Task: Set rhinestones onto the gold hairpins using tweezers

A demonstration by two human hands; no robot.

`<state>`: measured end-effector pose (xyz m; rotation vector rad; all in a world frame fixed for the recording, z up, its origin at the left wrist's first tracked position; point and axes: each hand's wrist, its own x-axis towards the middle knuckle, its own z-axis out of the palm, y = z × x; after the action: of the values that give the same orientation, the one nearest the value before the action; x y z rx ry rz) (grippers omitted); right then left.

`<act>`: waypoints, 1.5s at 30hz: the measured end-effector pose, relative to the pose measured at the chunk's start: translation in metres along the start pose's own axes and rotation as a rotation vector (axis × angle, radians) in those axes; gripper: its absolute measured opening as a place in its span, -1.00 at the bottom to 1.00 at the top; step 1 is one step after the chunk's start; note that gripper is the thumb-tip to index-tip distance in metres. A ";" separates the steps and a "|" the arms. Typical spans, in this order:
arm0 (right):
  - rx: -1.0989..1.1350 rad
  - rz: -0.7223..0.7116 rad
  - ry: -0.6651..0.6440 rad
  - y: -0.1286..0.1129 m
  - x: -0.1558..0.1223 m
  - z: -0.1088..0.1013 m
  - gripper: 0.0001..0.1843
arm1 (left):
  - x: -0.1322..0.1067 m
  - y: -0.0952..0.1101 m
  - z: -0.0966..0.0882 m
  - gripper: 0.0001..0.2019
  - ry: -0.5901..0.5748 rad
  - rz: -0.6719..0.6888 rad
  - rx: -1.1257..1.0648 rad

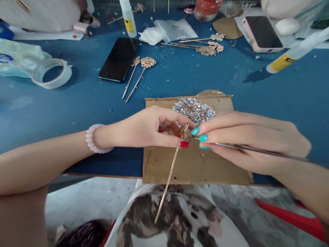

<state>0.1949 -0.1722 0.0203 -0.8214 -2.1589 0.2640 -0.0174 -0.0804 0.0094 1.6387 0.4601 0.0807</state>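
Note:
My left hand (154, 128), wearing a pale bead bracelet (93, 139), pinches a gold hair stick (168, 181) just at its ornamental head. The stick's bare shaft slants down past the table edge over my lap. My right hand (252, 139) is closed around slim metal tweezers (239, 147), whose fine tip points left at the ornament. Whether the tip touches it, I cannot tell. Behind my fingers lies a heap of small glittering rhinestones (194, 109) on a piece of brown cardboard (167, 168). My left fingers partly cover the ornament.
Two gold hair sticks (138, 80) lie beside a black phone (119, 60); several more (209, 48) lie farther back. A roll of tape (52, 73) is at left. Glue bottles (130, 20) and a light-coloured phone (262, 32) are around the back and right.

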 end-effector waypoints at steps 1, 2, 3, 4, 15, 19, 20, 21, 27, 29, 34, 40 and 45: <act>0.004 -0.019 0.003 0.000 0.000 0.000 -0.80 | 0.000 0.000 0.000 -0.60 -0.003 0.003 -0.009; 0.001 -0.015 -0.008 0.000 0.000 0.000 -0.81 | 0.000 -0.001 0.000 -0.60 -0.005 0.008 -0.016; -0.004 -0.005 -0.024 0.000 0.000 0.000 -0.82 | 0.000 -0.001 0.000 -0.61 -0.007 0.014 -0.022; -0.011 0.006 -0.035 -0.001 0.000 0.000 -0.83 | 0.000 -0.001 0.000 -0.62 -0.007 0.021 -0.027; 0.015 0.037 -0.034 -0.003 -0.001 0.002 -0.83 | 0.001 -0.002 0.000 -0.64 -0.024 0.054 -0.021; 0.036 0.020 -0.036 -0.001 -0.001 0.002 -0.83 | 0.002 -0.003 0.000 -0.62 -0.030 0.054 0.007; 0.031 0.028 -0.038 -0.001 -0.001 0.002 -0.83 | 0.001 -0.003 0.000 -0.61 -0.034 0.052 0.012; 0.025 0.038 -0.045 -0.001 -0.002 0.002 -0.84 | 0.001 -0.003 -0.001 -0.60 -0.039 0.049 0.018; 0.003 0.020 -0.070 -0.002 -0.001 0.001 -0.85 | 0.002 -0.002 -0.001 -0.59 -0.051 0.042 0.054; 0.000 0.019 -0.075 -0.002 -0.001 0.000 -0.85 | 0.003 -0.001 -0.001 -0.60 -0.051 0.046 0.064; 0.010 0.015 -0.075 0.000 0.000 0.000 -0.86 | 0.003 0.000 -0.002 -0.59 -0.057 0.038 0.087; 0.040 0.011 -0.025 -0.001 -0.001 0.003 -0.85 | 0.003 -0.001 -0.002 -0.61 -0.097 0.046 0.012; 0.023 0.030 -0.067 -0.005 0.001 0.000 -0.84 | 0.002 -0.001 -0.001 -0.60 -0.129 0.039 -0.045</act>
<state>0.1922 -0.1754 0.0225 -0.8436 -2.2034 0.3354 -0.0164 -0.0790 0.0081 1.5978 0.3259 0.0140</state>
